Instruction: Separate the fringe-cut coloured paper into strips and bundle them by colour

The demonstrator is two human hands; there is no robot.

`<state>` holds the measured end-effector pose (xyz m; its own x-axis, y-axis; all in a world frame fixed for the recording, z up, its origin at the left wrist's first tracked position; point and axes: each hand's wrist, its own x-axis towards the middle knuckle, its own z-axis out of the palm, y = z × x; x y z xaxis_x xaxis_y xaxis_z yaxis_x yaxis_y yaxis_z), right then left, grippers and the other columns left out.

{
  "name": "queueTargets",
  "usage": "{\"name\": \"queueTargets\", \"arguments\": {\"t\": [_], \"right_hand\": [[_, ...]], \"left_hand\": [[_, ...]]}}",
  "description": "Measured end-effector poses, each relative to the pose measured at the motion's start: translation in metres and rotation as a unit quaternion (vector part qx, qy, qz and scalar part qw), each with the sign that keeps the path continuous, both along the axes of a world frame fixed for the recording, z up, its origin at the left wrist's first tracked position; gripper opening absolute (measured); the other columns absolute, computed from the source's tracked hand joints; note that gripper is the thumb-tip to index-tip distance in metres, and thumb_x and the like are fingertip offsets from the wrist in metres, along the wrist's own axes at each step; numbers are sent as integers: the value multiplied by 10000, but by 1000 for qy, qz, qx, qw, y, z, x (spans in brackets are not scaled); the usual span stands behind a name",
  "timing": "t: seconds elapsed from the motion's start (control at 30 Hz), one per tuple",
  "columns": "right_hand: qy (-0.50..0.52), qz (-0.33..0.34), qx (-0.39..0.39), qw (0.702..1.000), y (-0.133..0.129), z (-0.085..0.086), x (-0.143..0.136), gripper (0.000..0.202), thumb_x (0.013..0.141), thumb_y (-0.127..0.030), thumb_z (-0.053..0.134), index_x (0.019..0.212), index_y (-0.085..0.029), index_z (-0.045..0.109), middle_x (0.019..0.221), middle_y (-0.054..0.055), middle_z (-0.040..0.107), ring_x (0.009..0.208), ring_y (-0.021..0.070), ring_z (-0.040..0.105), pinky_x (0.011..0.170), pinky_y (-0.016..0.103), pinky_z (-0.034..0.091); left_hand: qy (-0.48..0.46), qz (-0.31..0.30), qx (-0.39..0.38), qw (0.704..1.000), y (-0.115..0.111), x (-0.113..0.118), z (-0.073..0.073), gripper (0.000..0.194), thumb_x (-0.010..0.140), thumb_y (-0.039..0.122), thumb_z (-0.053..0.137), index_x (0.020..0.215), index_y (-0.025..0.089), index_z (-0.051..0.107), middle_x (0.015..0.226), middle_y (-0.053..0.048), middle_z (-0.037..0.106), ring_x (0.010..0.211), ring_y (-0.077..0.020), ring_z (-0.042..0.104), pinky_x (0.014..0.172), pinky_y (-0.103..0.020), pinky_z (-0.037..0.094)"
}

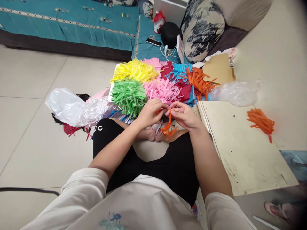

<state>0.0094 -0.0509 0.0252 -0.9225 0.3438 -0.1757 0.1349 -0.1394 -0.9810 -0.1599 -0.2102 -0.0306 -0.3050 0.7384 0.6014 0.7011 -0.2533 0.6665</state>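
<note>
My left hand [153,112] pinches the upper end of an orange fringed strip [169,127] above my lap. From the other side my right hand [182,115] has its fingers closed on the same orange piece, close to my left fingertips. The loose orange fringe hangs down between my knees. Just beyond my hands lie fringed bundles: green [129,97], yellow [135,71], pink [163,90], blue [178,72], dark red [183,91] and orange [200,83].
A cream tabletop [242,150] on the right holds another orange bundle [260,121]. Clear plastic bags [66,107] lie at the left. Behind, a teal-covered sofa [96,24] carries a phone [153,42], a black round object [171,34] and a patterned cushion [202,30].
</note>
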Motion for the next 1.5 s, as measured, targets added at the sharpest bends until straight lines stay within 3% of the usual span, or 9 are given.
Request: {"name": "queueTargets", "arguments": {"t": [0.13, 0.27, 0.57, 0.77, 0.9, 1.07, 1.2, 1.4, 1.5], "right_hand": [[0, -18, -27, 999, -2, 0, -2, 771, 609, -667, 1189, 1061, -278, 700, 899, 29, 886, 941, 251, 866, 1015, 419, 681], [3, -29, -27, 999, -4, -3, -4, 738, 608, -642, 1195, 1060, -258, 755, 924, 39, 892, 902, 228, 855, 944, 384, 689], [-10, -57, 87, 995, -4, -11, -8, 634, 637, -641, 1168, 1007, -252, 829, 841, 5, 809, 745, 181, 741, 724, 325, 623], [-5, -71, 134, 988, -3, -10, -8, 610, 697, -707, 1107, 974, -269, 785, 846, 10, 773, 756, 192, 707, 733, 355, 639], [-11, -98, 176, 979, -4, -13, -9, 582, 736, -728, 1056, 939, -276, 752, 870, 24, 750, 829, 222, 713, 757, 373, 648], [-1, -135, 196, 971, -3, -19, -12, 501, 788, -657, 1009, 911, -279, 704, 838, 8, 702, 795, 200, 674, 803, 378, 648], [-20, -159, 227, 961, -2, -20, -14, 442, 839, -601, 967, 905, -287, 663, 837, 11, 691, 790, 204, 664, 790, 373, 631], [-33, -148, 217, 964, -3, -18, -11, 441, 879, -607, 930, 949, -296, 625, 790, -13, 665, 709, 188, 650, 722, 352, 602], [-18, -127, 204, 971, -5, -14, -8, 396, 900, -590, 908, 1076, -305, 696, 754, -36, 653, 656, 180, 625, 689, 349, 581]], "left_hand": [[-42, -7, 12, 999, 2, 7, 2, 188, 1106, 381, 732, 1035, 245, 841, 1009, -101, 857, 1004, -281, 795, 1022, -450, 578], [-162, -3, -21, 986, 6, 9, 1, 204, 1041, 391, 801, 955, 214, 854, 979, -88, 879, 901, -246, 782, 888, -381, 583], [-436, -109, -88, 889, 12, 1, -7, 552, 732, 652, 1097, 892, 172, 875, 898, -69, 874, 799, -209, 786, 809, -351, 632], [-471, -148, -89, 865, 13, 4, -10, 557, 705, 581, 1142, 962, 160, 884, 961, -85, 888, 882, -237, 838, 914, -400, 679], [-489, -149, -69, 857, 15, 6, -12, 544, 680, 510, 1162, 943, 185, 815, 934, -44, 860, 865, -200, 824, 900, -355, 671], [-475, -150, -50, 866, 16, 8, -12, 544, 820, 640, 1073, 933, 187, 795, 914, -34, 824, 832, -161, 770, 854, -314, 633], [-455, -162, -72, 872, 18, 11, -15, 602, 770, 678, 1097, 925, 171, 813, 952, -60, 847, 870, -189, 782, 906, -361, 651], [-502, -180, -89, 841, 22, 15, -24, 569, 738, 607, 1129, 912, 176, 801, 920, -58, 833, 842, -196, 793, 880, -369, 650], [-536, -208, -105, 811, 19, 13, -24, 550, 741, 591, 1125, 918, 188, 797, 907, -63, 822, 821, -216, 797, 839, -385, 654]]}}
